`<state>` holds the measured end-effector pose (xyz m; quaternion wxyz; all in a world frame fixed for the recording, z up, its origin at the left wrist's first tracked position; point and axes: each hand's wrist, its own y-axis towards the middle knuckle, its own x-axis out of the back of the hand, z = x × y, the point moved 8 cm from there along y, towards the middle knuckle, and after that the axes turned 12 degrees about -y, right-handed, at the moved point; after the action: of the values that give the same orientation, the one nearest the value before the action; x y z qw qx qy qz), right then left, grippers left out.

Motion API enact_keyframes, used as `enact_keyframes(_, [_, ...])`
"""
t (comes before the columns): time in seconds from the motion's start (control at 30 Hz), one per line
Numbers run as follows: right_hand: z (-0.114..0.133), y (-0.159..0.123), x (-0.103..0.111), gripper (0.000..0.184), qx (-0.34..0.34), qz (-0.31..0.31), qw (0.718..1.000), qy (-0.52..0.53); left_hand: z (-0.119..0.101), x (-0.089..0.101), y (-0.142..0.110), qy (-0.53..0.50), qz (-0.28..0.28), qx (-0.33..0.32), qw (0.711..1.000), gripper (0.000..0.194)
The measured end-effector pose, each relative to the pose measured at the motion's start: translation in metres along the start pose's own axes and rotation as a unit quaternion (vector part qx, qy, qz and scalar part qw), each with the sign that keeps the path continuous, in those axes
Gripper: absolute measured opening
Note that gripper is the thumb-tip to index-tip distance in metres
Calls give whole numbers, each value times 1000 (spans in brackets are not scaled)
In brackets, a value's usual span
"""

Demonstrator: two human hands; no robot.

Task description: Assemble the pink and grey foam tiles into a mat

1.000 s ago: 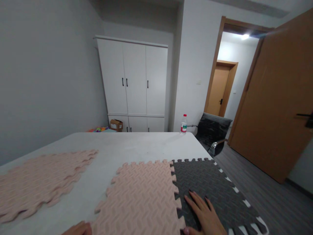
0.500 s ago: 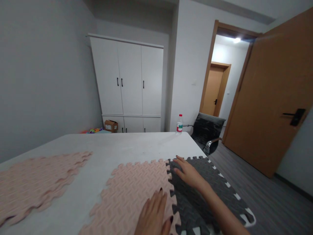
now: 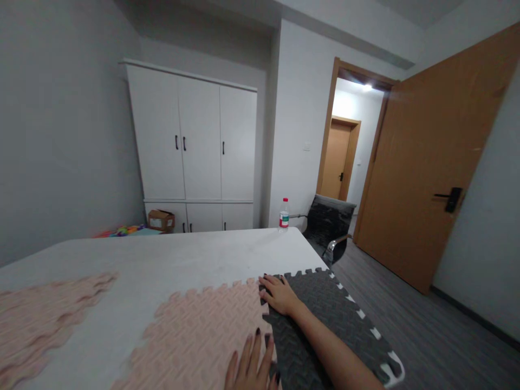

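A pink foam mat tile (image 3: 195, 330) and a dark grey foam mat tile (image 3: 325, 309) lie side by side on the white table, their toothed edges meeting along a seam. My right hand (image 3: 280, 295) lies on the far part of that seam, fingers stretched over the join. Nearer to me, my left hand (image 3: 252, 363) rests flat on the pink tile close to the seam, fingers spread; its lower part is cut off by the frame. Neither hand grasps anything.
More pink foam tiles (image 3: 49, 319) lie stacked on the left of the table (image 3: 203, 252). A water bottle (image 3: 284, 215) with a red cap stands at the far edge. Beyond are a black chair (image 3: 329, 222), a cardboard box (image 3: 161, 220), a white cabinet (image 3: 199, 141) and an open door (image 3: 426, 162).
My right hand has moved from the grey tile onto the seam. My left hand has spread its fingers and sits lower in view. The view has turned slightly right and up.
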<state>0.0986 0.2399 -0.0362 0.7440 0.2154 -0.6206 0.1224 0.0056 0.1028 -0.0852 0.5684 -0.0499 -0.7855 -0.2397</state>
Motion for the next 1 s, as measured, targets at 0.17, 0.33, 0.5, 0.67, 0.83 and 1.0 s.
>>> enact_keyframes(0.17, [-3,3,-5,49,0,3,1000,-6,0,-4,0,-14,20,-6,1000,54])
enact_keyframes(0.33, [-5,8,-7,50,-7,12,1000,-14,-3,2,-3,-39,29,-4,999,57])
enact_keyframes(0.5, [18,20,-10,52,-9,-1,1000,-30,-6,1,-5,-59,11,-2,998,56])
enact_keyframes(0.67, [44,24,-28,69,-48,-17,998,-30,-6,-2,-5,-56,-27,7,998,51])
enact_keyframes(0.83, [48,24,-37,80,-51,2,998,-37,-12,2,-7,-84,-30,41,995,49])
enact_keyframes(1.0, [37,27,-38,74,-31,62,997,-38,-17,16,-12,-148,9,81,986,54])
